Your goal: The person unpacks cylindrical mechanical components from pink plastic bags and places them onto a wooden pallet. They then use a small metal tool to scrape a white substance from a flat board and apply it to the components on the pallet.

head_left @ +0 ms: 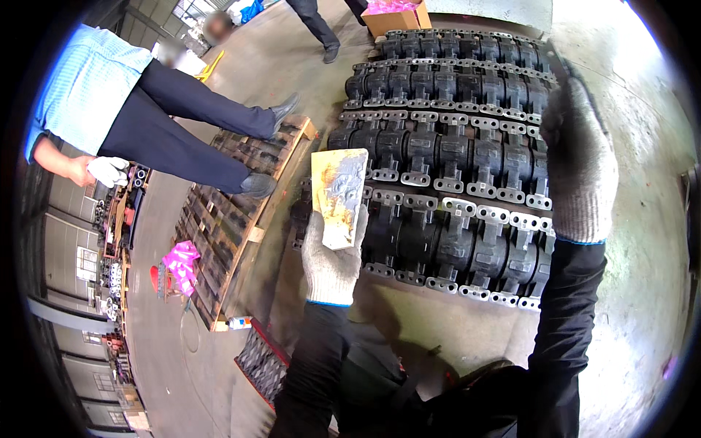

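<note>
My left hand (332,255), in a grey-white knit glove, grips a small flat board (342,191) from below. Yellow and grey paste is smeared over the board's face. At the right, my right hand (583,157) is raised in a similar, dirtier glove, with its fingers closed. A thin grey blade, like a putty knife (558,64), sticks out past its fingertips; its handle is hidden. Beneath and between both hands lie rows of black track rollers (456,153) with metal end brackets that have bolt holes.
At the left a person (157,109) in a blue shirt stands with one foot on a wooden pallet (226,241), holding white gloves (109,171). Pink plastic (181,264) and a spray can (239,323) lie near it. A cardboard box (398,20) stands behind the rollers.
</note>
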### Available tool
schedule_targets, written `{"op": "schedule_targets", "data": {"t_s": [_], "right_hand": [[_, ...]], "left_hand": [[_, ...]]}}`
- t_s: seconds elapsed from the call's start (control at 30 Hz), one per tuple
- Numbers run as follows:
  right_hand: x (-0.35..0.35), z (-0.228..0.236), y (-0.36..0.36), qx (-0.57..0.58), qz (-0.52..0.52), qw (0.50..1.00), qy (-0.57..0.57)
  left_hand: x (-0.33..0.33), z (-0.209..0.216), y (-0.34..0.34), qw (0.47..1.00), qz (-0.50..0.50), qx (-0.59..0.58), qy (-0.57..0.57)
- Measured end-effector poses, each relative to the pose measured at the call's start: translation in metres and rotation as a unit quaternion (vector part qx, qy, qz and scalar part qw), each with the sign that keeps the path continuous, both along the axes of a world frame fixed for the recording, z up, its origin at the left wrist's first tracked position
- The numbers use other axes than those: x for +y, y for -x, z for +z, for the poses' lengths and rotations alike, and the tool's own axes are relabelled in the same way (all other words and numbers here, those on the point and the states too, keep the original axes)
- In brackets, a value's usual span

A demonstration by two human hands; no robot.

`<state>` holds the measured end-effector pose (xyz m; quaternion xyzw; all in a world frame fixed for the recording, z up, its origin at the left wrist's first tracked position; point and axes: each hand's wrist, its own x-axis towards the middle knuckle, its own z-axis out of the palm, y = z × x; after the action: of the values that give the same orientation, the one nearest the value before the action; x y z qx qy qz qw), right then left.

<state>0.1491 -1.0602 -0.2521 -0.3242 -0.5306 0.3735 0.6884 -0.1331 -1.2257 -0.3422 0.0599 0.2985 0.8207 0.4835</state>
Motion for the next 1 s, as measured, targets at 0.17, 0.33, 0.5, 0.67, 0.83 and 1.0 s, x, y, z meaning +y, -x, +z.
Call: {"op": "schedule_targets", "data": {"t_s": [0.17, 0.33, 0.5, 0.67, 0.83, 1.0], "right_hand": [[-0.013, 0.006, 0.009, 0.028, 0.073, 0.993, 0.090], [-0.020, 0.015, 0.022, 0.012, 0.109, 0.989, 0.101], [-0.039, 0.032, 0.036, -0.032, 0.116, 0.989, 0.086], [-0.047, 0.034, 0.034, -0.058, 0.157, 0.981, 0.094], [-0.048, 0.033, 0.034, -0.110, 0.157, 0.979, 0.065], [-0.045, 0.008, 0.048, -0.251, 0.131, 0.957, -0.065]], "left_hand": [[-0.002, -0.005, 0.004, 0.999, -0.020, 0.028, 0.016], [-0.007, -0.006, 0.005, 1.000, 0.008, 0.015, 0.013], [-0.003, -0.010, 0.000, 1.000, -0.009, -0.010, 0.020], [-0.003, -0.014, -0.007, 0.999, -0.042, -0.022, -0.004], [0.007, -0.019, -0.015, 0.997, -0.056, 0.023, -0.045], [0.012, -0.012, -0.025, 0.991, -0.047, 0.106, -0.063]]}}
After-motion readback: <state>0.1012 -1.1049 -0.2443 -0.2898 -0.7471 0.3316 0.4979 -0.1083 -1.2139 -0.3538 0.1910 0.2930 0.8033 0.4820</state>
